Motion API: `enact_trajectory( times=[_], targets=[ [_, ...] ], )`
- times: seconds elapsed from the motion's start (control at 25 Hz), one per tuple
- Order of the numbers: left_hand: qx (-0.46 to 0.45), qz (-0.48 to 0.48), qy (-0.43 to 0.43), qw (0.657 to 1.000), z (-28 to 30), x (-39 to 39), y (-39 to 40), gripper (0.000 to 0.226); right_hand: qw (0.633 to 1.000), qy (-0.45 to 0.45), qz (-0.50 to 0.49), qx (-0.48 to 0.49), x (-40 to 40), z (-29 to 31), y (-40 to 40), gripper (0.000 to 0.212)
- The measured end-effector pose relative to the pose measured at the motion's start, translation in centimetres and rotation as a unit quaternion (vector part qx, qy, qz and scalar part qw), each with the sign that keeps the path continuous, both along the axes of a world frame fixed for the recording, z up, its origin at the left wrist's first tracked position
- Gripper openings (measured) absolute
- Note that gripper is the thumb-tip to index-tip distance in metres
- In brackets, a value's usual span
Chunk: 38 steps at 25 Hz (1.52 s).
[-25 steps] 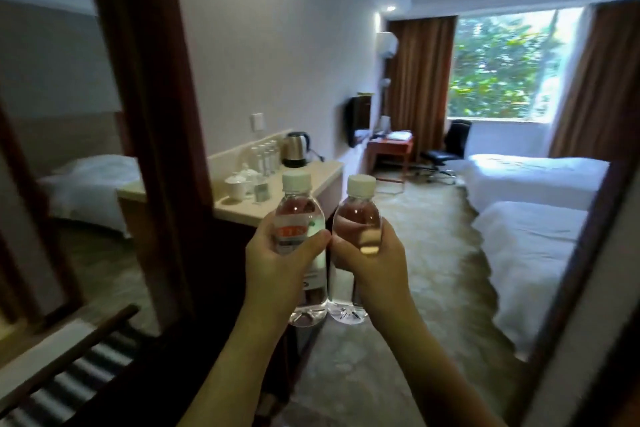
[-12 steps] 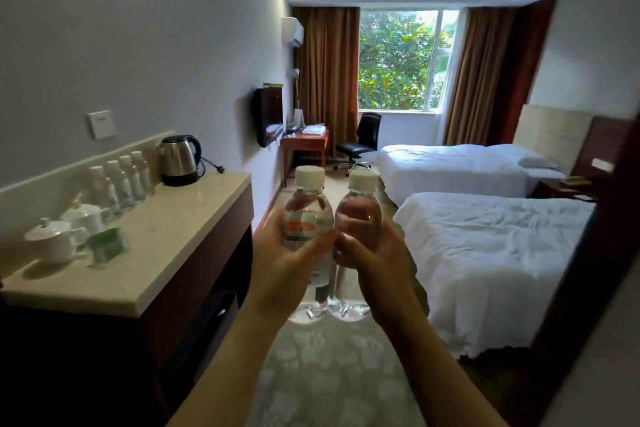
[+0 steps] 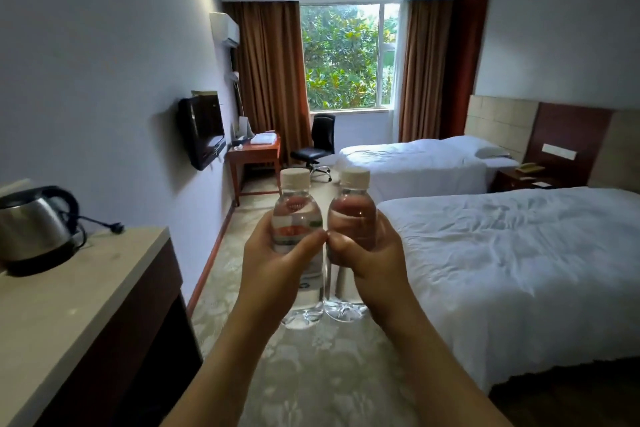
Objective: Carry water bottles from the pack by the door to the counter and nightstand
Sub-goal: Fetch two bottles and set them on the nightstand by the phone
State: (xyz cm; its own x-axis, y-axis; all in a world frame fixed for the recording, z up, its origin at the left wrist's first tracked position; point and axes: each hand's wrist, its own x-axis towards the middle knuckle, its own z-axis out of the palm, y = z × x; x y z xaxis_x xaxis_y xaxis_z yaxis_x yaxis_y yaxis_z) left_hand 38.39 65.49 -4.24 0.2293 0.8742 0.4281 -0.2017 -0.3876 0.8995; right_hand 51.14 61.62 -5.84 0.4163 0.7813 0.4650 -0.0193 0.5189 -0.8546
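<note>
Moved: since the earlier frame the counter slides back to the lower left, its cups and row of small bottles gone out of view, only the kettle left on it; the beds loom larger; the two bottles stay held in front at chest height
Left hand: curled round the left bottle at its label, thumb across the front; bottle upright, white cap on top, clear base showing below the palm
Right hand: curled round the right bottle in the same way, thumb across the front; bottle upright and capped
Bottles: side by side, touching or nearly so; the two thumb tips meet between them; both right of the counter and over the carpet
Counter: pale stone top over a dark cabinet; the kettle stands at its far end against the wall, its cord and plug lying on the top just beyond it
Near bed: right of the counter across the carpet; white rumpled cover
Far bed: beyond the near bed, white, with a pillow at its head
Nightstand: between the two beds at their heads, well apart from the counter; a phone rests on it
TV: on the wall beyond the counter
Desk: past the TV, a black chair beside it, below the window
</note>
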Motion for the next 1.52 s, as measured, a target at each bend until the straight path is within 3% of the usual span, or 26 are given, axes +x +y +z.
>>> enact_trajectory(
  times=[0.24, 0.4, 0.52, 0.64, 0.96, 1.52],
  targets=[
    [0.026, 0.017, 0.012, 0.999, -0.5, 12.0, 18.4, 0.032, 1.0, -0.007, 0.026, 0.015, 11.7, -0.1, 18.5, 0.034],
    [0.01, 0.047, -0.014, 0.999, 1.5, 17.5, 29.9, 0.051, 0.998, -0.019, 0.054, 0.008, 17.6, 1.8, 30.7, 0.036],
    [0.008, 0.056, -0.021, 0.998, 1.4, 21.2, 38.4, 0.042, 0.997, -0.032, 0.073, -0.004, 21.4, 2.1, 39.1, 0.036],
    [0.017, 0.046, -0.02, 0.999, -0.3, 25.4, 47.9, 0.032, 0.998, -0.034, 0.056, -0.017, 25.4, 0.8, 48.2, 0.035],
    [0.007, 0.011, -0.057, 0.998, -1.5, 38.0, 75.9, 0.043, 0.993, -0.076, -0.053, -0.069, 37.5, -0.4, 75.2, 0.036],
    [0.019, -0.098, -0.014, 0.995, -3.6, 70.8, 115.3, 0.048, 0.983, -0.043, -0.162, -0.075, 68.2, -2.3, 111.2, 0.036]
  ],
)
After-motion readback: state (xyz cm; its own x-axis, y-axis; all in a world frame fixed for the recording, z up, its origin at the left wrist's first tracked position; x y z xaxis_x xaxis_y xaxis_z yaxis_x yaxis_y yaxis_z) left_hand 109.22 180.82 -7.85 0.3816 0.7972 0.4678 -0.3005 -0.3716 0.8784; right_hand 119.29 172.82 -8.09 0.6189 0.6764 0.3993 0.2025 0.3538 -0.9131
